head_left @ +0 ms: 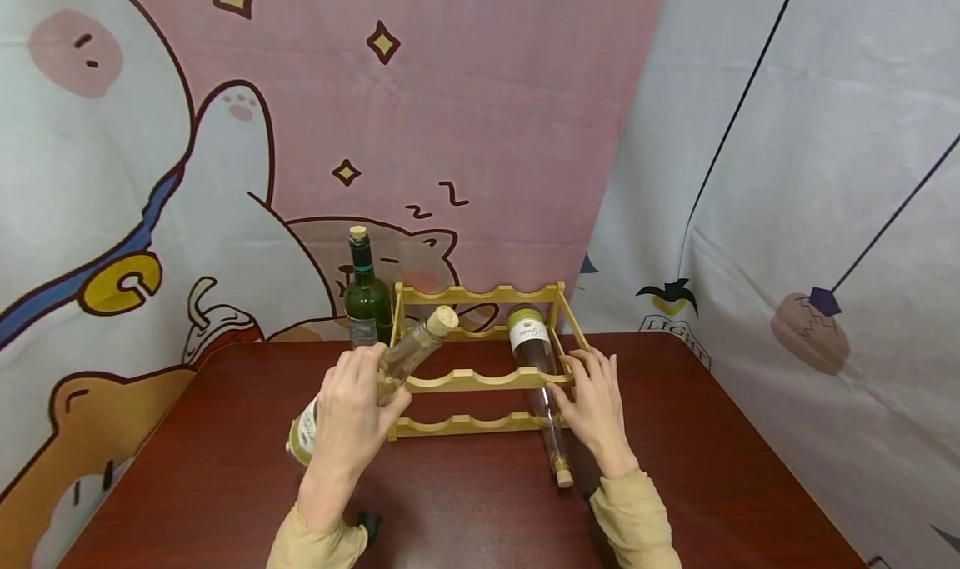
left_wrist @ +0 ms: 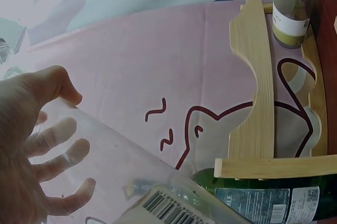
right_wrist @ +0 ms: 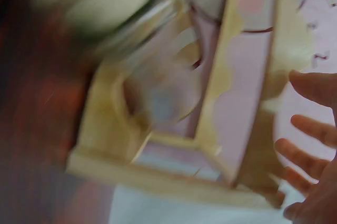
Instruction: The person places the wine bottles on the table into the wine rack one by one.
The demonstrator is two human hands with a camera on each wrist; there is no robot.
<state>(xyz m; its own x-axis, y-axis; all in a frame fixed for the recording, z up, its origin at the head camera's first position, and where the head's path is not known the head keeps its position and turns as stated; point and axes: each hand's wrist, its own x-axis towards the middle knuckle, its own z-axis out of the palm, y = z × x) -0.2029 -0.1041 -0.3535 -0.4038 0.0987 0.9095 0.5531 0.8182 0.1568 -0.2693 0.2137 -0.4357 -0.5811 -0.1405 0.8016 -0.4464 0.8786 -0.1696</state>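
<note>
In the head view, the left hand (head_left: 352, 398) grasps a clear bottle (head_left: 408, 356), its fingers curled round the upper body; the cork (head_left: 444, 319) points between 1 and 2 o'clock from them, the base toward 8. The bottle is tilted in front of the left end of a wooden rack (head_left: 468, 379). A second bottle (head_left: 534, 352) lies in the rack, running from the right hand's 10 o'clock to its 7. A green bottle (head_left: 369, 302) stands at the left hand's 12 o'clock.

The left hand hides the clear bottle's middle, and the left wrist view cuts off its base. The right wrist view is blurred; a pale shape at 11 o'clock is hard to make out.

The right hand (head_left: 596, 402) reaches toward 11 o'clock at the rack's near right corner, fingers relaxed and spread; firm contact cannot be told.
</note>
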